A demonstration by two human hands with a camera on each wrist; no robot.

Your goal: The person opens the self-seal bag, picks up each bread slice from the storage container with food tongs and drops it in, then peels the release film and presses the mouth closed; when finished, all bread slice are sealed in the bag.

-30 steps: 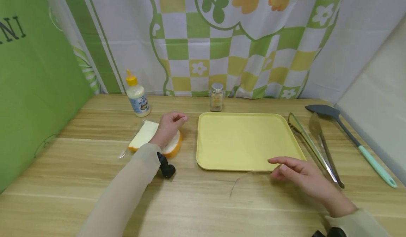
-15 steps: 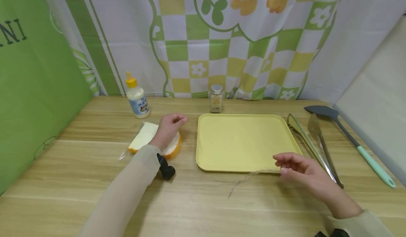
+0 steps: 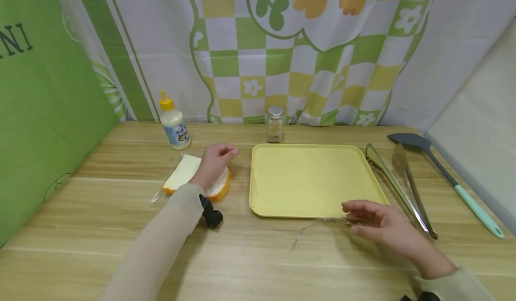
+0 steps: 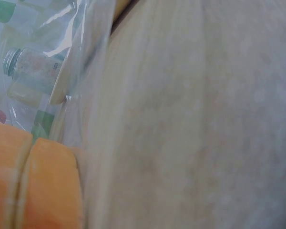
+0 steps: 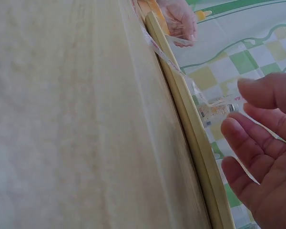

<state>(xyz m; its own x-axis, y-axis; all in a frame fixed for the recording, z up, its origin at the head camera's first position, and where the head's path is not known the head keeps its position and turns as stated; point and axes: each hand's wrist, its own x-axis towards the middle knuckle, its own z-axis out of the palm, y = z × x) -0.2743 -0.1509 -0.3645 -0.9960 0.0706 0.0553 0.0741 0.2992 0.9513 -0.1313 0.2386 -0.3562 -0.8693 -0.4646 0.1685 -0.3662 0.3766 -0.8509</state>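
My left hand (image 3: 211, 164) reaches over bread slices (image 3: 219, 189) with orange crust in a clear plastic bag (image 3: 156, 196). Its thumb and fingertips pinch together at the bag's far end. In the left wrist view, the film (image 4: 66, 28) stretches up beyond two slices (image 4: 52, 181). My right hand (image 3: 387, 227) is near the front right corner of the yellow tray (image 3: 258, 213), thumb and fingers spread apart. A thin clear strip (image 3: 300, 234) arcs along the tray's front edge, one end right by those fingers. In the right wrist view, the strip (image 5: 171, 64) runs toward the thumb.
A yellow-capped squeeze bottle (image 3: 176, 128) stands at the back left, and a glass spice jar (image 3: 275, 125) behind the tray. On the right lie tongs (image 3: 397, 187), another metal utensil (image 3: 409, 180) and a dark spatula (image 3: 439, 166) with a mint handle. A patterned cloth (image 3: 278, 59) hangs behind.
My right hand has lifted a little and come back down, its thumb now parted from the fingers that were closer together. The strip shifted slightly. My left hand has stayed in place.
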